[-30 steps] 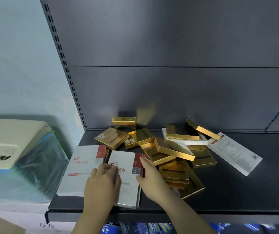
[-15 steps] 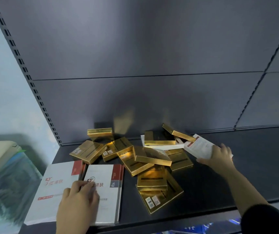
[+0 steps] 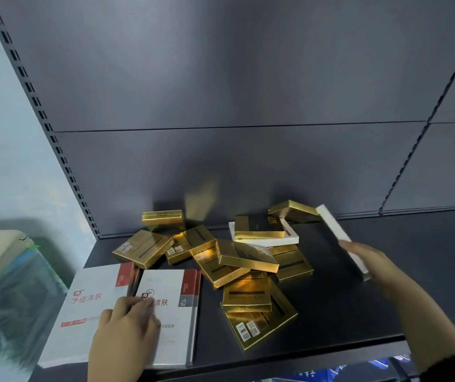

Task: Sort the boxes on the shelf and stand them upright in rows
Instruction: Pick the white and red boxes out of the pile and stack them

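So right hand (image 3: 369,261) is gripping a white box (image 3: 331,230), left hand (image 3: 126,337) resting open on big boxes (image 3: 85,304); probably needing standing upright next.

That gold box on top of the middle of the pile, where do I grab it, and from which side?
Pinch the top gold box across its long thin edges, from above and in front. Nothing lies on it, and its near edge juts past the boxes beneath, probably leaving room for a thumb.

Gold boxes (image 3: 248,259) glossy, mirror-like foil card; white boxes (image 3: 165,321) matt card; shelf (image 3: 345,299) matt dark metal.
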